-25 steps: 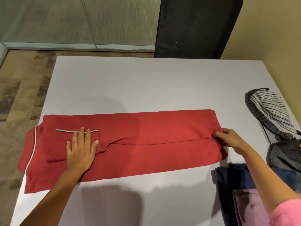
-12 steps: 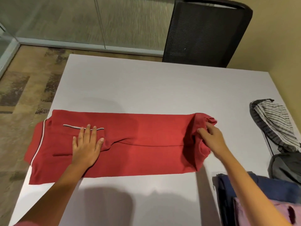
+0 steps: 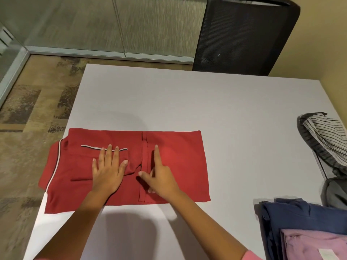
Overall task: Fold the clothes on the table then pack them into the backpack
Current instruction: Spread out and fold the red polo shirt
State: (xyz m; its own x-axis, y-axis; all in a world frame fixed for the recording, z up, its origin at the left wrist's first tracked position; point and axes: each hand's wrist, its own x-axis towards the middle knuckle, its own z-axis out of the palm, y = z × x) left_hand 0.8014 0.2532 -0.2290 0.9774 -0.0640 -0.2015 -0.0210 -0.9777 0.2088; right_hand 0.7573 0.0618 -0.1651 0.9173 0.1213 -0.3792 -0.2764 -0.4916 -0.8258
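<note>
pinning the red shirt (image 3: 174, 162) flat on the white desk (image 3: 187, 102), the left hand (image 3: 108, 171) lies spread with straight fingers over the collar-side half, just below the striped pocket trim, most likely to stop the cloth sliding while the other end is laid over. the right hand (image 3: 159, 177) rests beside it on the hem that runs across the shirt's middle, index finger and thumb stretched out, the other fingers tucked under; it looks to be pressing the hem down rather than gripping it, though the tucked fingers cannot be read clearly. the two hands sit close together but apart, one on each side of that hem.

the shirt sits at the desk's near left, its collar end hanging slightly past the left edge. it is a long folded band with white piping at the collar, the right part doubled over and fairly smooth, a small pucker between the hands.
</note>
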